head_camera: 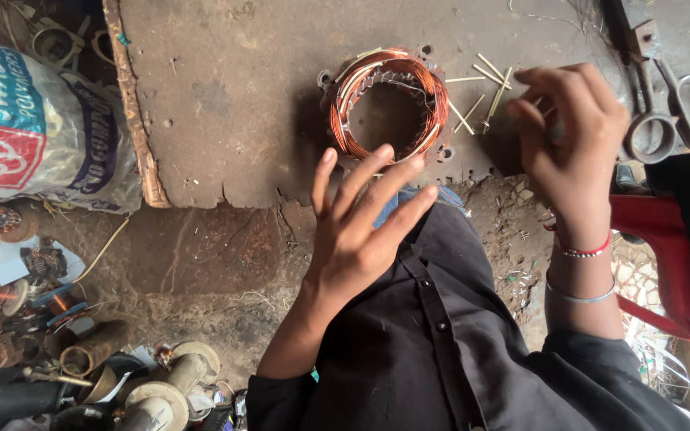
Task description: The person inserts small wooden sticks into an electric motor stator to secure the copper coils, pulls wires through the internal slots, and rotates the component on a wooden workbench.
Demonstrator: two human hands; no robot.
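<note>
1. Copper wire is wound around the ring-shaped motor stator [389, 104], which lies flat on the worn brown tabletop [225, 96] with its open bore facing up toward the camera; being round, it has no long axis in plan to favour.
2. Directly on the person's side of the stator is the left hand [357, 223], palm down, its fingers [377, 172] spread apart and holding nothing. The longest fingertips reach the ring's near rim; whether they touch it or hover just above cannot be told from this angle.
3. To the right of the stator is the right hand [573, 140], its fingers [541, 88] drawn together and curled. They seem to pinch something small, but the view does not show what, if anything.
4. Pale thin sticks [485, 92] lie scattered on the tabletop between the stator's right edge and the right hand, most of them slanting, their near ends just beside the right fingertips.
5. Of the two hands, the left is nearer the stator and the right is nearer the sticks.
6. Metal scissors [676, 120] rest further right, beyond the right hand.
</note>
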